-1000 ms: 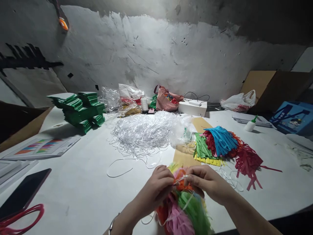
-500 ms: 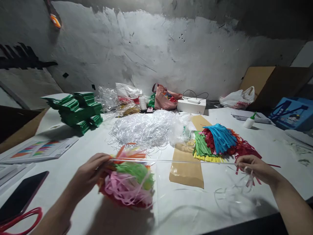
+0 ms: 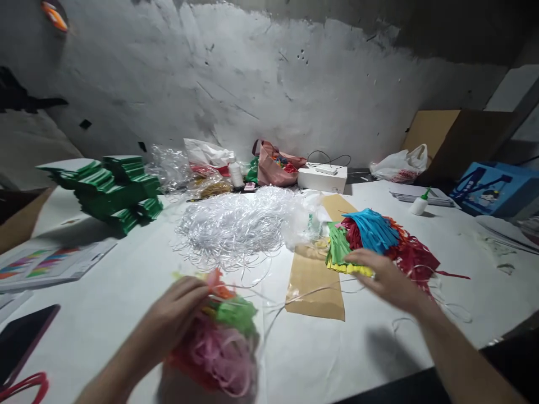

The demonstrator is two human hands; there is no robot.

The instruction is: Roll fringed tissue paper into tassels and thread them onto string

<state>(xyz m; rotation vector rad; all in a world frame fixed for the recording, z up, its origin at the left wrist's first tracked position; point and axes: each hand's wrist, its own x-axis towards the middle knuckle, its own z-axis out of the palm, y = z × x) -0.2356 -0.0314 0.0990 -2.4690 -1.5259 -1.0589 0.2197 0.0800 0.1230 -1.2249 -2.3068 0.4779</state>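
My left hand (image 3: 174, 314) grips a bunch of coloured paper strips (image 3: 221, 342), pink, green, orange and red, low over the white table (image 3: 126, 297). A thin white string (image 3: 303, 294) trails from the bunch toward the right. My right hand (image 3: 387, 280) is blurred, fingers stretched out, above the near edge of a pile of fringed paper (image 3: 374, 238) in blue, red, green and yellow. I cannot make out whether it holds the string.
A heap of white string (image 3: 236, 224) lies mid-table beside a brown envelope (image 3: 314, 275). Green paper stacks (image 3: 113, 188) stand at left, a dark phone (image 3: 21, 339) at near left. A glue bottle (image 3: 420, 203), white box (image 3: 322, 177), bags and cardboard line the back and right.
My right hand has swung left from the table's right side to the fringed pile. The taut string has gone slack. My left hand and the bunch sank slightly; the view turned right.
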